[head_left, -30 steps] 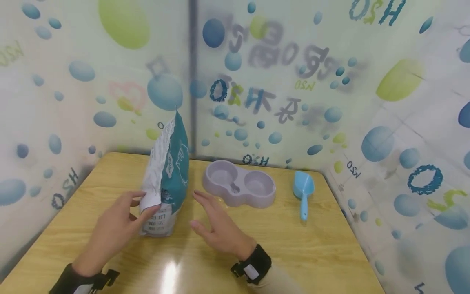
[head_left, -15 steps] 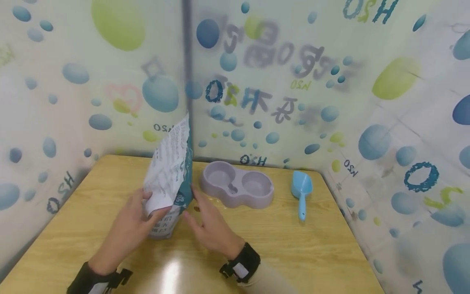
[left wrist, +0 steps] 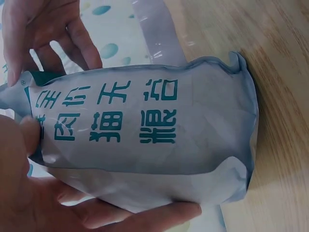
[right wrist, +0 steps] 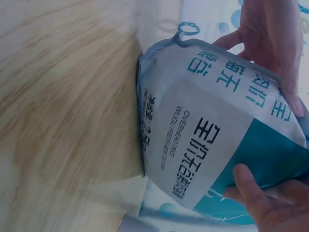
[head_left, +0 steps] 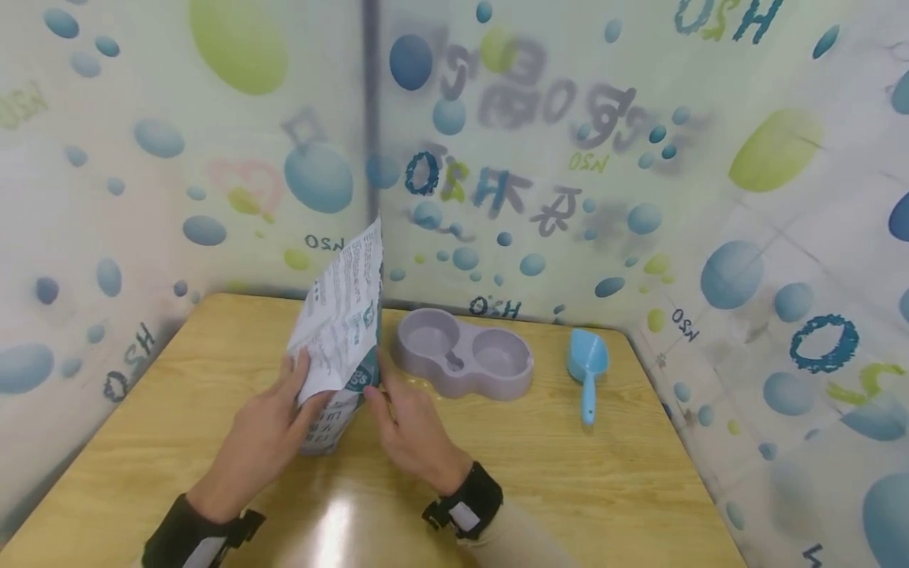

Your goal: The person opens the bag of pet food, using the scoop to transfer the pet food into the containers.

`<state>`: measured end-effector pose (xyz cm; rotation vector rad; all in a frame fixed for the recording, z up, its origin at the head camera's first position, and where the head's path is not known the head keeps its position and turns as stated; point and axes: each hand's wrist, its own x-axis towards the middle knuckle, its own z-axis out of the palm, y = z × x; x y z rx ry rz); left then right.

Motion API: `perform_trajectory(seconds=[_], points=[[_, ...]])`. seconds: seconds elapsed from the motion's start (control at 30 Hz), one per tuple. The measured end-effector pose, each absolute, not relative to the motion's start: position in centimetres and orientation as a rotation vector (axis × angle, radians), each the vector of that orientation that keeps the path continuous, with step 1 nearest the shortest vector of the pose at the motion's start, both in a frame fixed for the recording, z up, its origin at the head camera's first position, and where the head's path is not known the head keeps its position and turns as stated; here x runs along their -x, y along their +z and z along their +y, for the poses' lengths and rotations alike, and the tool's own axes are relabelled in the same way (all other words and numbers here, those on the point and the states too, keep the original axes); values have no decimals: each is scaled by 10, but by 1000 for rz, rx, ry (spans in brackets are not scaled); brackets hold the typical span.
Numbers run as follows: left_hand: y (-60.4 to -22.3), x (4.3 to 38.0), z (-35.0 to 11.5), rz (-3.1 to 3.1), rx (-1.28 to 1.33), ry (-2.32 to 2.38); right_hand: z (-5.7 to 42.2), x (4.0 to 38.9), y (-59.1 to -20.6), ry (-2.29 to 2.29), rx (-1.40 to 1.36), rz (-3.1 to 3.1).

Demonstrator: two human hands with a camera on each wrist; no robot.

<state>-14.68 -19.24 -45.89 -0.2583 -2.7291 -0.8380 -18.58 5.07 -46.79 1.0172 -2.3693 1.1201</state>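
A cat food bag [head_left: 337,323], white with a teal panel, stands on the wooden table left of the middle, its peaked top leaning right. My left hand [head_left: 263,430] grips its left side, thumb at the front below a crease and fingers along the side. At the right edge, my right hand [head_left: 419,434] holds the bag with its thumb at the front and fingers along the teal side. The left wrist view shows the bag's narrow face [left wrist: 203,116] with teal Chinese characters. In the right wrist view, fingertips [right wrist: 246,181] lie on the teal panel.
A grey-purple double pet bowl [head_left: 465,359] sits behind my right hand, near the back edge. Farther right lies a light blue scoop [head_left: 588,359], handle toward me. A wall hanging [head_left: 540,158] with coloured spots rises behind the table [head_left: 554,473].
The bag has turned so its white printed face shows more, and has shifted a little right. My right hand has come from beside it onto its right edge; my left hand has kept hold.
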Motion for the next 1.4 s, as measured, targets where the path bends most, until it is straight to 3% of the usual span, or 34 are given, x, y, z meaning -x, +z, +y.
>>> perform_trajectory(seconds=[0.4, 1.4], points=[[-467, 140, -186, -2732, 269, -857, 43, 186, -456, 892, -975, -2217], [-482, 96, -128, -2495, 498, -807, 129, 158, -462, 839, -1026, -2132]])
